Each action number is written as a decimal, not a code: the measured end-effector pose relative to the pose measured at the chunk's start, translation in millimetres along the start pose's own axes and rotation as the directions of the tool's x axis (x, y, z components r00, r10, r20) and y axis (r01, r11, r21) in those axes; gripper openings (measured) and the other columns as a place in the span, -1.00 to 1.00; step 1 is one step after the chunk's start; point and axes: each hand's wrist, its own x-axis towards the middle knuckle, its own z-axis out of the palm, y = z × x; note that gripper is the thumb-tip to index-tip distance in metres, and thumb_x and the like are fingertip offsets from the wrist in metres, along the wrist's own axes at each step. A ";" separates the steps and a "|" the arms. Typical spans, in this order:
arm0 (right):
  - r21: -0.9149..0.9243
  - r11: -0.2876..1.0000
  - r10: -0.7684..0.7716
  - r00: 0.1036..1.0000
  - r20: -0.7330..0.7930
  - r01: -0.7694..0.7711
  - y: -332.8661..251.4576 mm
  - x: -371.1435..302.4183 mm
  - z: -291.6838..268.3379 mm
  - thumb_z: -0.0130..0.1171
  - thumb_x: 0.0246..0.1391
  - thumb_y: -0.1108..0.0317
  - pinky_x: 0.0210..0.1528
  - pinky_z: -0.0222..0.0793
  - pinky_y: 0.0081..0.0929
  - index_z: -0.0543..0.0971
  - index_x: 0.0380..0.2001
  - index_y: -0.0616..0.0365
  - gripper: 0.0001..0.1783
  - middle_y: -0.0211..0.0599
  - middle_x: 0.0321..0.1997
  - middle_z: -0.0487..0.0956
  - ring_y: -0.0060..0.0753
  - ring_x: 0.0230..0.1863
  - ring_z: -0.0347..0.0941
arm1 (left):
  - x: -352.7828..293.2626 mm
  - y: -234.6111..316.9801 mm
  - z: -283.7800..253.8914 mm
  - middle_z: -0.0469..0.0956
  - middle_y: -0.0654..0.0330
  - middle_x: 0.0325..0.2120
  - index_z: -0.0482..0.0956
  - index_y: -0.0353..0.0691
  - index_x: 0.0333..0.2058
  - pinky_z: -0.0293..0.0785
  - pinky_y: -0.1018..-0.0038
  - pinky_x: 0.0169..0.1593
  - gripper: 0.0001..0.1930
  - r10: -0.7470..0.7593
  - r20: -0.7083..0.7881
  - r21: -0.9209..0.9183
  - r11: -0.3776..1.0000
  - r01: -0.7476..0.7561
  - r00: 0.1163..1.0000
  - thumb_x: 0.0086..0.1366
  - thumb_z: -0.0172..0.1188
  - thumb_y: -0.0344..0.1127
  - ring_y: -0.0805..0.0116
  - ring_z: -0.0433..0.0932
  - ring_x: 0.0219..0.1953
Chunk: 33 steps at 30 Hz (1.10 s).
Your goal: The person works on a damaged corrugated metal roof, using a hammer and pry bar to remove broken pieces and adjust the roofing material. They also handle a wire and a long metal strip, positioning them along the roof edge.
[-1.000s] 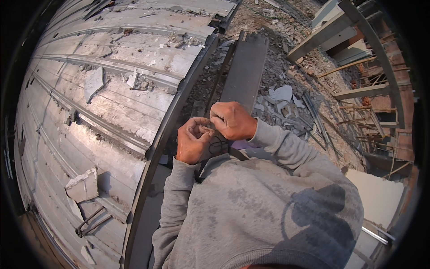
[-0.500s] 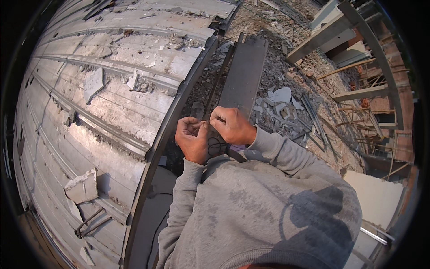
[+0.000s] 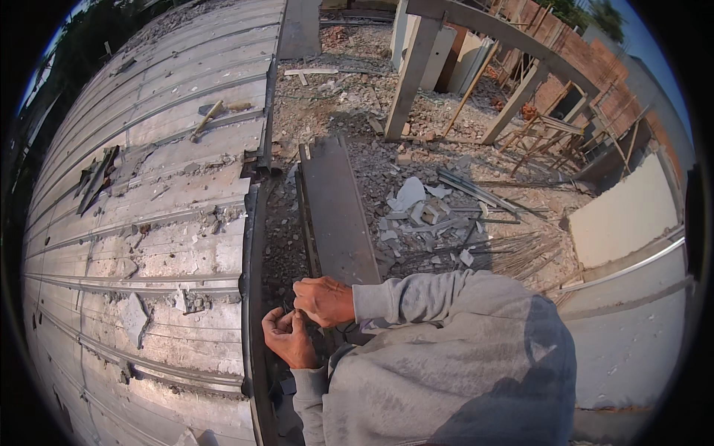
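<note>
Close together in front of my body, my left hand [image 3: 290, 340] and my right hand [image 3: 324, 301] nearly touch at the fingertips. The left fingers are curled in, thumb against them. The right hand sits just above it, its fingers bent and pressed together. Anything pinched between them is too small or too hidden to name. Just left of them runs the dark edge beam [image 3: 255, 312] of a metal sheet roof [image 3: 186, 334]. Beyond the hands lies a long grey board [image 3: 338, 208].
Plaster chunks [image 3: 134, 320] and a wooden-handled tool [image 3: 208, 119] lie on the roof. Rubble [image 3: 357, 97] covers the ground below, with white broken pieces [image 3: 409, 195] and metal strips [image 3: 480, 195]. Concrete posts [image 3: 411, 78], a brick wall [image 3: 587, 70] and a pale slab [image 3: 625, 212] stand to the right.
The view has tipped up and shows more of the ground and structures ahead. My hands appear lower and further left, still close together. The dark cord loops seen below them earlier are mostly hidden.
</note>
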 end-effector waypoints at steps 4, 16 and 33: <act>0.156 0.980 0.126 0.992 0.010 -0.126 5.2 3.5 -5.0 0.27 0.03 0.23 -0.14 0.56 -0.04 0.74 -0.43 0.26 -0.73 0.09 -0.35 0.67 0.18 -0.26 0.65 | 1.7 16.6 0.4 0.68 0.10 -0.34 0.50 -0.46 0.01 0.54 0.50 -0.17 -0.63 0.249 0.113 0.154 0.952 -0.265 0.962 0.24 0.34 -0.59 0.47 0.62 -0.31; 0.052 0.988 0.147 0.989 0.005 -0.147 17.3 -11.6 -7.1 0.26 0.03 0.32 -0.18 0.60 0.00 0.66 -0.49 0.33 -0.76 0.19 -0.43 0.66 0.25 -0.29 0.67 | 29.8 10.8 9.8 0.64 0.12 -0.52 0.53 -0.44 -0.18 0.54 0.44 -0.27 -0.63 0.148 0.332 0.230 0.945 -0.232 0.932 0.02 0.42 -0.54 0.40 0.63 -0.43; 0.418 0.888 0.364 0.847 -0.388 -0.190 16.3 3.8 -22.4 0.19 0.24 0.35 -0.23 0.54 -0.05 0.60 -0.40 0.28 -0.79 0.05 -0.40 0.66 0.18 -0.27 0.66 | 38.7 40.2 24.8 0.70 0.10 -0.28 0.64 -0.45 -0.17 0.59 0.52 -0.18 -0.79 0.222 0.345 -0.056 0.975 -0.216 0.912 0.28 0.41 -0.46 0.45 0.63 -0.30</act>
